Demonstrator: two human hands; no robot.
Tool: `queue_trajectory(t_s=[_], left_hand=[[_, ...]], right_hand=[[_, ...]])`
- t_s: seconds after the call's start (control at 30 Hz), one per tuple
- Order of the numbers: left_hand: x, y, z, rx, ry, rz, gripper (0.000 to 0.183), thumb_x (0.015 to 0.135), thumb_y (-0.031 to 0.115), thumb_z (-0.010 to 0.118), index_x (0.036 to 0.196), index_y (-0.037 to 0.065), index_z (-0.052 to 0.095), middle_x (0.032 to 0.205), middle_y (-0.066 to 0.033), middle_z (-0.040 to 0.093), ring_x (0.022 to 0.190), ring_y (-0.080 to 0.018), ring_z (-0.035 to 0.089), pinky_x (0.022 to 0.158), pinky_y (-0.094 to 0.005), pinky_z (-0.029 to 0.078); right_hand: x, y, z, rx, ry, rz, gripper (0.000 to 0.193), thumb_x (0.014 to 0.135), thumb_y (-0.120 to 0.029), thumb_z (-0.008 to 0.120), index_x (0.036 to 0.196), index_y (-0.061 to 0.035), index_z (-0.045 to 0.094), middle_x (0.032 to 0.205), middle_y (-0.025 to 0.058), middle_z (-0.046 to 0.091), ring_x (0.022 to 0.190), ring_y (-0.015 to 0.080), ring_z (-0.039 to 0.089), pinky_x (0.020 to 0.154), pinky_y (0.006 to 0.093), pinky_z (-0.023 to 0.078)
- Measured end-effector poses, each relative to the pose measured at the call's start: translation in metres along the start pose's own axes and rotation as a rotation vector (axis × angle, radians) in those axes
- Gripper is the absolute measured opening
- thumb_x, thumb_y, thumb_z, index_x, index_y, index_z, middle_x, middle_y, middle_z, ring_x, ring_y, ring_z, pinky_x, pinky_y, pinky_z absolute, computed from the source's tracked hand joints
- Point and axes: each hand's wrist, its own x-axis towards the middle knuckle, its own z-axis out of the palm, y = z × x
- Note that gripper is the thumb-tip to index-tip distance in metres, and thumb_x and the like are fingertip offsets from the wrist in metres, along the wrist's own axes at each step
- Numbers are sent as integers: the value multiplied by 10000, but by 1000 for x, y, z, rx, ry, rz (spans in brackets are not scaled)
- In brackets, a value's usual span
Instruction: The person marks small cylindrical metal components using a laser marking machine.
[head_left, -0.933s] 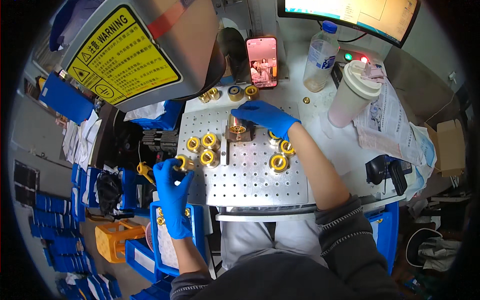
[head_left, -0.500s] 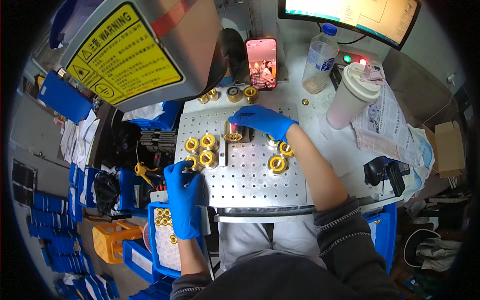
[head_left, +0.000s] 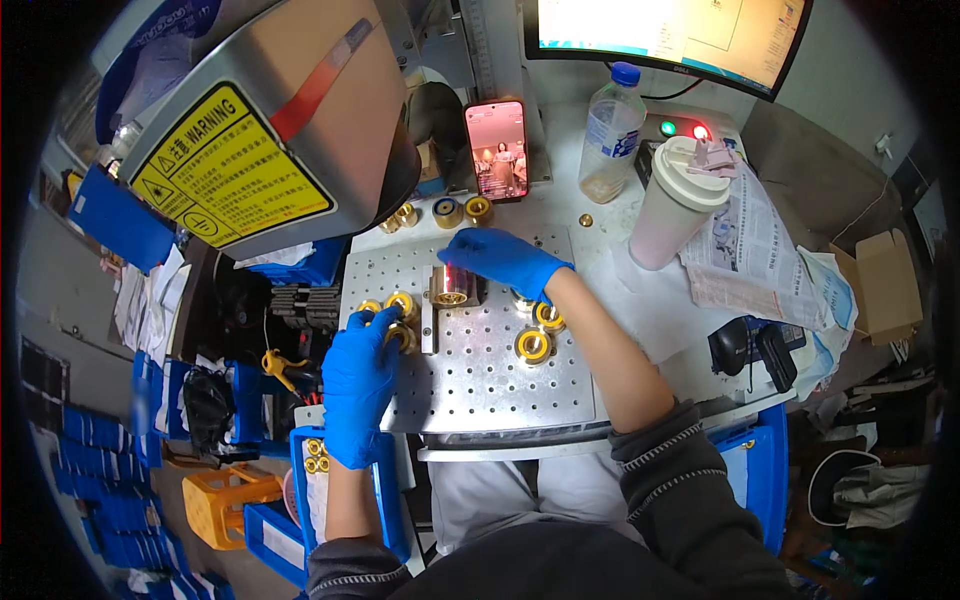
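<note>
My right hand [head_left: 507,262], in a blue glove, reaches over the perforated metal plate [head_left: 480,385]. Its fingers close on the top of a shiny brass fitting [head_left: 452,291], which lies on its side against an upright metal bar [head_left: 429,320]. A small red light spot shows by the fingertips. My left hand [head_left: 358,390], also gloved in blue, has its fingers curled at a cluster of yellow-ringed brass fittings [head_left: 401,306] on the plate's left. It appears to grip one there, mostly hidden under the hand. More yellow-ringed fittings [head_left: 534,346] stand beside my right forearm.
A large machine head [head_left: 290,130] with a yellow warning label overhangs the left. Behind the plate are fittings [head_left: 447,212] and a phone [head_left: 497,150]. A bottle [head_left: 612,135], a lidded cup [head_left: 680,205] and newspaper [head_left: 745,250] occupy the right. A blue bin [head_left: 390,500] sits below.
My left hand has moved up and inward over the left cluster, its fingers now more curled. My right hand stays on the fitting by the bar. The whole view has shifted slightly.
</note>
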Motion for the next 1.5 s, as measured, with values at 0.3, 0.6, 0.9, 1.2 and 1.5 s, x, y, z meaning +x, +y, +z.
queue_trajectory(t_s=[0.3, 0.6, 0.9, 1.2, 1.5], left_hand=[[31, -7, 9, 123, -92, -83, 382, 702, 94, 706, 1076, 156, 662, 973, -136, 658, 885, -305, 646, 766, -377, 520], [12, -23, 9, 135, 39, 38, 252, 747, 89, 625, 986, 150, 680, 922, -159, 637, 835, -338, 627, 699, -405, 501], [-134, -134, -56, 70, 281, -224, 281, 779, 31, 609, 1048, 83, 671, 982, -148, 634, 848, -317, 638, 735, -352, 518], [-295, -247, 45, -513, 214, -899, 224, 810, 147, 602, 991, 16, 620, 837, -28, 612, 697, -106, 550, 634, -236, 433], [-281, -243, 76, -201, 78, -608, 154, 828, 139, 588, 869, 12, 665, 808, -138, 635, 709, -226, 604, 643, -316, 468]], right_hand=[[-16, 9, -36, 278, 150, 292, 272, 887, -304, 580, 860, -46, 660, 810, 44, 652, 700, 117, 600, 650, 252, 485], [-18, 23, -29, 223, 137, 104, 241, 882, -287, 535, 778, -81, 605, 720, 15, 570, 659, 110, 550, 613, 279, 451], [-2, 50, -55, 320, 224, 354, 368, 913, -306, 548, 1199, -75, 573, 1082, 62, 628, 932, 179, 616, 851, 300, 490], [-10, 47, -49, 414, 276, 309, 302, 898, -280, 577, 1102, -59, 614, 959, 60, 643, 833, 164, 616, 773, 271, 504], [-26, 42, -48, 422, 311, 263, 335, 934, -264, 517, 1195, -60, 570, 1070, 66, 627, 956, 176, 614, 851, 304, 503]])
